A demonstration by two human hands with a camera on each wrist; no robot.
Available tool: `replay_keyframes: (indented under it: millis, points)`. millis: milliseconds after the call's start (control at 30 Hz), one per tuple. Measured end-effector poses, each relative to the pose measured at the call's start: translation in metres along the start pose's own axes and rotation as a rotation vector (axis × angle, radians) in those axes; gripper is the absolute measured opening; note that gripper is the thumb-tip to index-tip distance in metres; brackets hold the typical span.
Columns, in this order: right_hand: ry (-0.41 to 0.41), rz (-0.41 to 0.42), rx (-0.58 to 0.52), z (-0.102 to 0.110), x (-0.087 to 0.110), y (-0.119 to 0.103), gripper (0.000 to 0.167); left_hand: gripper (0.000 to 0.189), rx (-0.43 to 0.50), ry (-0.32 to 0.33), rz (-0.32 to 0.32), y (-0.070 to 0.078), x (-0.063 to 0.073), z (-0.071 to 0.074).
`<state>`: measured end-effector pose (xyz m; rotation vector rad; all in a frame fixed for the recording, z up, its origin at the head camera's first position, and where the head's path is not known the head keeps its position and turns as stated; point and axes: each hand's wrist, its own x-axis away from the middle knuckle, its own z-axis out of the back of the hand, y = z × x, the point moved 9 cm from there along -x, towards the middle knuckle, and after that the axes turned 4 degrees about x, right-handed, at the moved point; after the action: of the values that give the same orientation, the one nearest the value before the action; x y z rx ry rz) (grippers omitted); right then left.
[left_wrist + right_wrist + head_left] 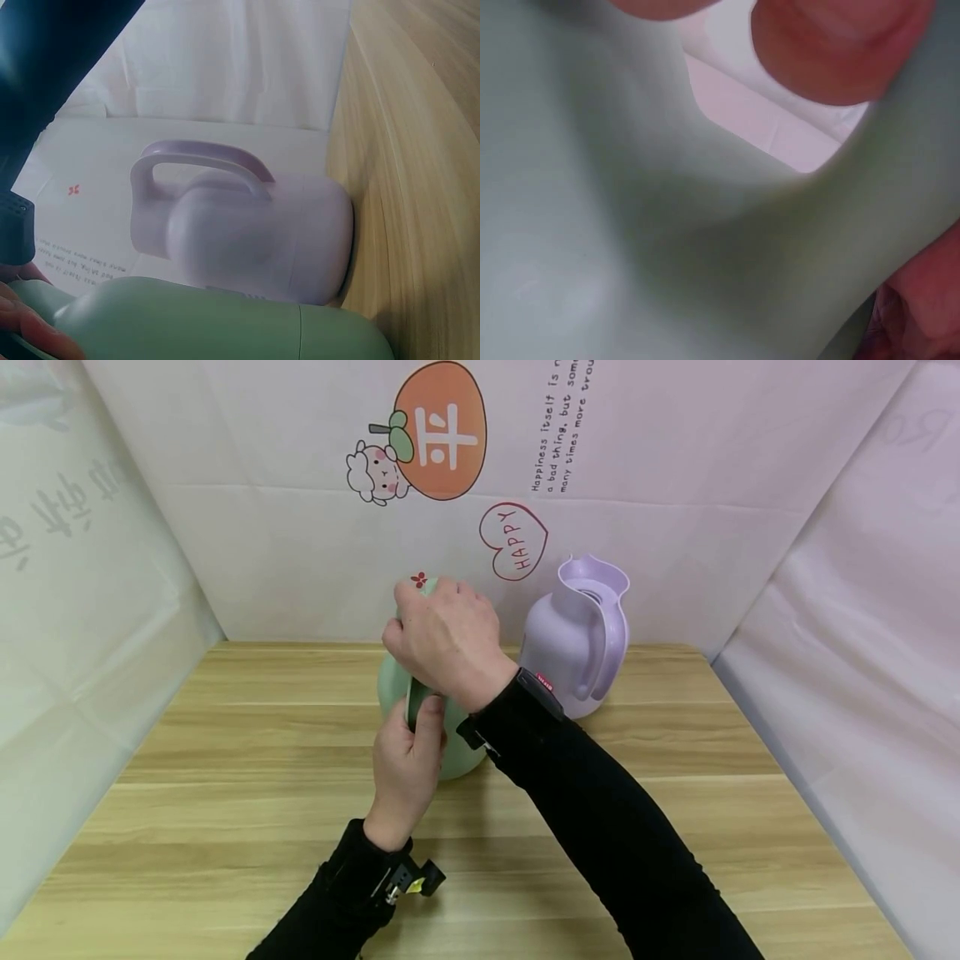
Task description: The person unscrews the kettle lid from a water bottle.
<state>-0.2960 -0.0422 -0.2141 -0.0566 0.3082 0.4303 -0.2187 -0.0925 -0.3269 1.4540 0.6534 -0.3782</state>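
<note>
A pale green thermos jug [463, 750] stands upright on the table, largely covered by the hands. My left hand [405, 762] grips its handle, the thumb lying along it. Above, my right hand [450, 633] curls over the top of the jug and holds it there; the lid area is hidden under the palm. The left wrist view has the green body lying across the bottom, with the right hand's fingers [41, 334] at its top end. Close up in the right wrist view are the jug's blurred handle [780, 247] and some fingertips.
A lilac thermos jug [561, 647] stands close by on the right, its handle towards the front right. The wooden table [240, 793] ends at a white printed sheet [300, 552] behind, with white sheets on both sides.
</note>
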Motion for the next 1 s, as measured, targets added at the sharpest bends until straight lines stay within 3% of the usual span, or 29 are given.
replay_keyframes:
  millis: [167,533,1000]
  points:
    - [-0.009,0.003,0.01,-0.0019,-0.0021,0.0008,0.021,0.033,-0.002,0.002,-0.002,0.0002,0.0002,0.0]
    - [0.086,0.062,-0.03,0.0026,-0.003,-0.0022,0.012,0.034,-0.013,0.007,0.001,-0.0003,0.0003,-0.0002]
    - [0.092,0.079,-0.043,0.0011,-0.0055,-0.0027,0.01,0.034,-0.024,0.014,0.013,-0.0014,0.0002,0.0009]
